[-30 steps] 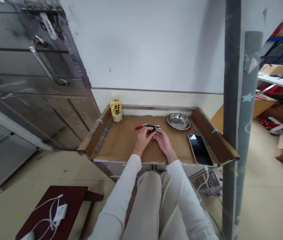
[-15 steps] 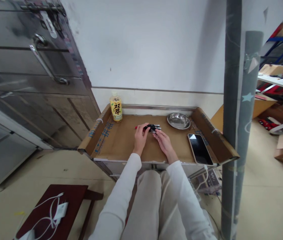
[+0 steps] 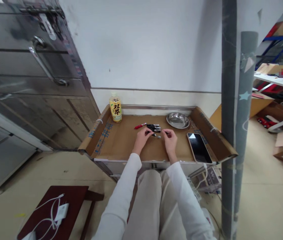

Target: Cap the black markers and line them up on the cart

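Observation:
My left hand (image 3: 141, 139) grips a black pen body (image 3: 154, 135) whose metal tip points right. My right hand (image 3: 170, 138) has its fingertips pinched on a small dark piece, seemingly the pen's cap (image 3: 166, 133), a short way right of that tip. Both hands hover over the cardboard-lined cart top (image 3: 121, 143). Just beyond them lie two black pens (image 3: 153, 127) side by side and a red pen (image 3: 140, 126) to their left.
A yellow drink bottle (image 3: 115, 108) stands at the back left of the cart. A metal bowl (image 3: 178, 120) sits at the back right, a phone (image 3: 199, 147) face up at the right. A grey pillar (image 3: 229, 116) rises to the right, a steel cabinet (image 3: 31, 66) to the left.
My hands have come back from the pen cluster and parted: the left one has a black pen, the right one has moved to the right with the small dark piece.

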`<state>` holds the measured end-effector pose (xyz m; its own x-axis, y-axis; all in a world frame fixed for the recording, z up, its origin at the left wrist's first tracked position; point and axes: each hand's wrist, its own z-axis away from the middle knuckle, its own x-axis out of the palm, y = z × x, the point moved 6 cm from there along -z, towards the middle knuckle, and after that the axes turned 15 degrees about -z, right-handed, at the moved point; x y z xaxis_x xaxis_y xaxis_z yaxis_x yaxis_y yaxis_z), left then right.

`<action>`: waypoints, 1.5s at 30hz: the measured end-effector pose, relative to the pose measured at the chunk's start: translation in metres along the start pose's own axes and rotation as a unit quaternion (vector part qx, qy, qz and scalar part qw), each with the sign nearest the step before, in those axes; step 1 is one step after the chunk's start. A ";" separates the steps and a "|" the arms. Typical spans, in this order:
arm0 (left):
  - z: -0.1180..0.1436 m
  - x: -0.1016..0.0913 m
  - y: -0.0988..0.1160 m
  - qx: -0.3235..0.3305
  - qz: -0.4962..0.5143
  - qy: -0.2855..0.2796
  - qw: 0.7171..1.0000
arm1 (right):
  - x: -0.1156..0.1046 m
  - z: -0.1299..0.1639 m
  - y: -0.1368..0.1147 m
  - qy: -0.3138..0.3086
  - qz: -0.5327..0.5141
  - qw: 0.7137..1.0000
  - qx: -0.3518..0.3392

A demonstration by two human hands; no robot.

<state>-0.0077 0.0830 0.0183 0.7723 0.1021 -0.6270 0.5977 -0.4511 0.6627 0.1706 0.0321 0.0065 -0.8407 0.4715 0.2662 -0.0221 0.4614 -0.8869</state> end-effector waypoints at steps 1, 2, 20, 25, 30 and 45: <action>0.000 0.003 0.000 0.006 -0.017 -0.022 1.000 | -0.002 -0.001 -0.002 -0.015 0.025 1.000 -0.009; 0.001 0.005 0.000 0.014 -0.035 -0.036 0.999 | -0.001 -0.001 -0.003 -0.038 0.049 0.998 -0.015; 0.012 0.005 0.009 0.092 -0.144 -0.001 0.985 | 0.018 0.015 0.002 -0.271 0.276 0.914 -0.119; 0.013 0.010 0.018 0.124 -0.225 -0.041 0.966 | 0.023 0.014 0.005 -0.290 0.284 0.905 -0.126; 0.011 0.011 0.014 0.097 -0.256 -0.035 0.961 | 0.023 0.010 0.009 -0.275 0.292 0.908 -0.121; 0.009 0.008 0.011 0.074 -0.267 -0.010 0.961 | 0.028 0.012 0.008 -0.247 0.369 0.882 -0.154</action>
<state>0.0036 0.0714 0.0167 0.3583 0.3389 -0.8699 0.8696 -0.4602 0.1789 0.1403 0.0404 0.0027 -0.6991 0.3787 -0.6066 0.7150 0.3835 -0.5846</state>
